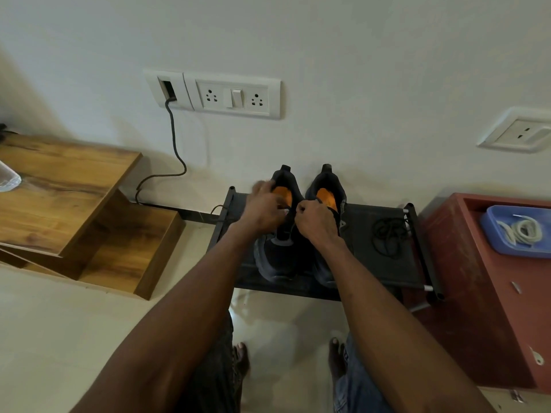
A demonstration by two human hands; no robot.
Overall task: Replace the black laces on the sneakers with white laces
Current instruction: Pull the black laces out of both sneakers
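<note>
Hands (264, 208) & (317, 223) pinch lace ends over left black orange-lined sneaker (278, 234); coiled white laces (521, 231) lie far right, nearer R hand.

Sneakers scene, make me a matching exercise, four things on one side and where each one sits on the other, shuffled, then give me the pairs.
Things:
1. sneakers
2. white laces
3. loose black lace
4. black cable

Places:
A. in the blue tray on the red cabinet
B. hanging down the wall from the wall plate
C. mid-rack under both hands
D. on the black rack, right of the shoes

Pairs: 1-C, 2-A, 3-D, 4-B
</note>
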